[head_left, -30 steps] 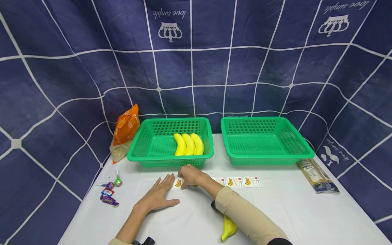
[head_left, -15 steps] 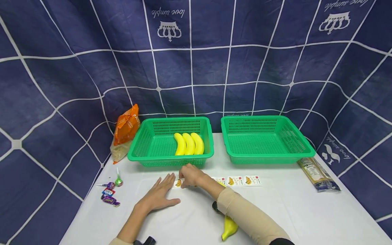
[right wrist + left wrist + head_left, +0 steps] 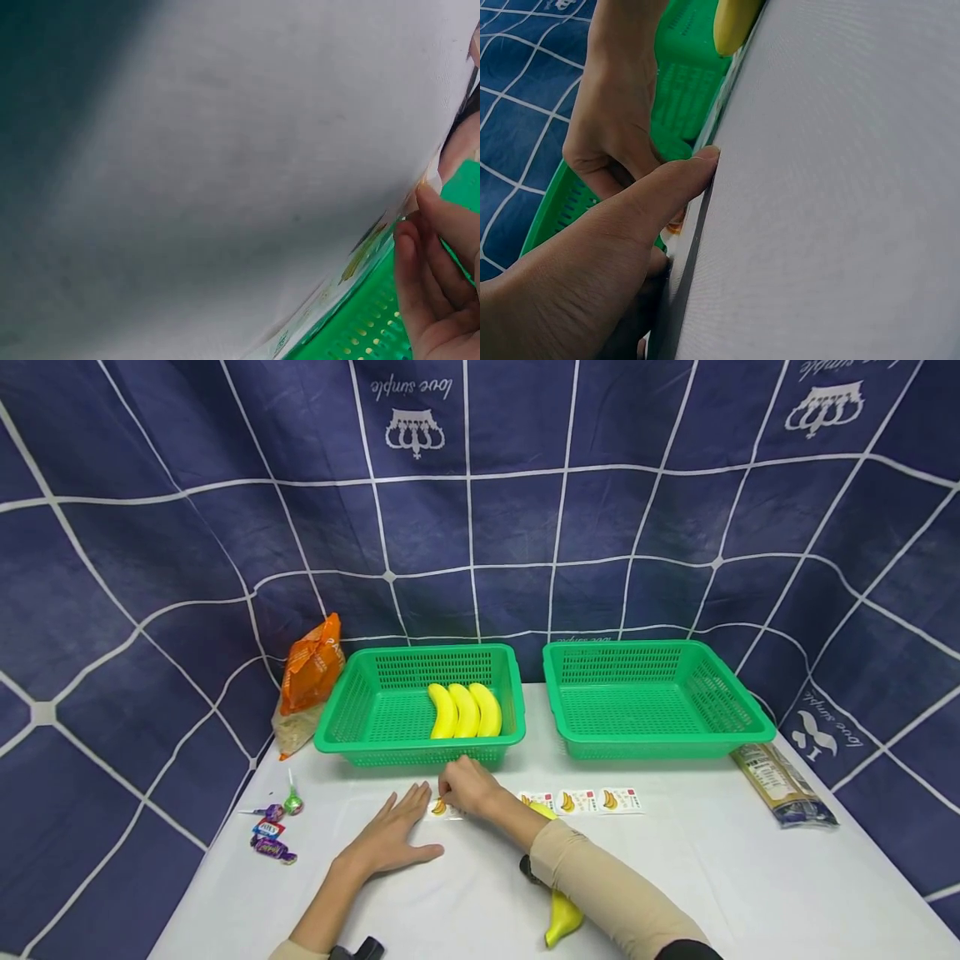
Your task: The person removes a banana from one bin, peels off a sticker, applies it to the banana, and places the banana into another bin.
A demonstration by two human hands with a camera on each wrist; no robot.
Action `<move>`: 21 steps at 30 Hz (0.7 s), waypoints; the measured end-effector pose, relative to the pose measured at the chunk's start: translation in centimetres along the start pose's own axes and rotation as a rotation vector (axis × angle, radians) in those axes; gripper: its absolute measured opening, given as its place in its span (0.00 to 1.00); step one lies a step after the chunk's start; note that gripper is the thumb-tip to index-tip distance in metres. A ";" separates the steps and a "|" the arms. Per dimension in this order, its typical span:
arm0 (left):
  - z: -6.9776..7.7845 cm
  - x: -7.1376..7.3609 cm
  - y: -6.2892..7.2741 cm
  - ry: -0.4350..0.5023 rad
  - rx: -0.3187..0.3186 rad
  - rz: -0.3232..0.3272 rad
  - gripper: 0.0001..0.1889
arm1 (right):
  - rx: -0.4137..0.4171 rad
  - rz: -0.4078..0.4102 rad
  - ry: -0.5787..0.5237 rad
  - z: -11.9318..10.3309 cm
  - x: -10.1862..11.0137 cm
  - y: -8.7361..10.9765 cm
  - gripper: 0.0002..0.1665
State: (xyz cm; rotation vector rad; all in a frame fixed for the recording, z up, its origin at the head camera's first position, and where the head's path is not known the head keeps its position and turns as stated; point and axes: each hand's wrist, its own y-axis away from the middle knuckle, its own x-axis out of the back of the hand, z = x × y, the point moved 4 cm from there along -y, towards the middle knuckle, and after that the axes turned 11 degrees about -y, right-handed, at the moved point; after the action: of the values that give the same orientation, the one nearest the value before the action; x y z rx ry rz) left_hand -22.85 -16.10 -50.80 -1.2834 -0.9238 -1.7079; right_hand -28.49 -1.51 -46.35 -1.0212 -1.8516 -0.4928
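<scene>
Left hand point(image 3: 395, 835) is lying spread, likely steadying the sticker strip point(image 3: 576, 802); right hand point(image 3: 471, 787), at left's two o'clock, is pinching it.

White desk point(image 3: 712, 877): orange bag point(image 3: 309, 672) at far-left corner; lollipops point(image 3: 293, 802), wrapped candies point(image 3: 273, 848) near left edge; packet point(image 3: 783, 785), contents unclear, near right edge; navy curtain point(image 3: 517, 518) behind.

Navy cloth point(image 3: 517, 518) with a white grid point(image 3: 468, 477) hangs behind and on both sides of a white table point(image 3: 465, 902); upside-down crowns point(image 3: 415, 432) and lettering point(image 3: 412, 389) show near the top.
</scene>
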 end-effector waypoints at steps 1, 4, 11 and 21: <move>0.0 0.0 0.0 0.000 -0.002 -0.001 0.55 | 0.004 0.002 0.000 0.1 0.0 0.0 0.04; 0.1 0.0 0.0 0.003 -0.005 0.002 0.55 | 0.020 0.002 -0.008 0.2 0.3 0.0 0.05; 0.3 0.0 -0.2 -0.001 -0.002 0.006 0.55 | 0.050 0.005 -0.032 0.2 1.2 0.1 0.05; 0.0 0.0 -0.2 0.008 0.014 -0.003 0.56 | 0.079 -0.023 -0.055 0.2 2.2 0.7 0.03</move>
State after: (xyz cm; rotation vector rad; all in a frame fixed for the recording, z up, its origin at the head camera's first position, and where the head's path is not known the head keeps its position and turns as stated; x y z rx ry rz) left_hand -23.00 -15.98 -50.86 -1.2656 -0.9311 -1.7052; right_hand -28.53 0.00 -44.60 -0.9707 -1.9174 -0.4059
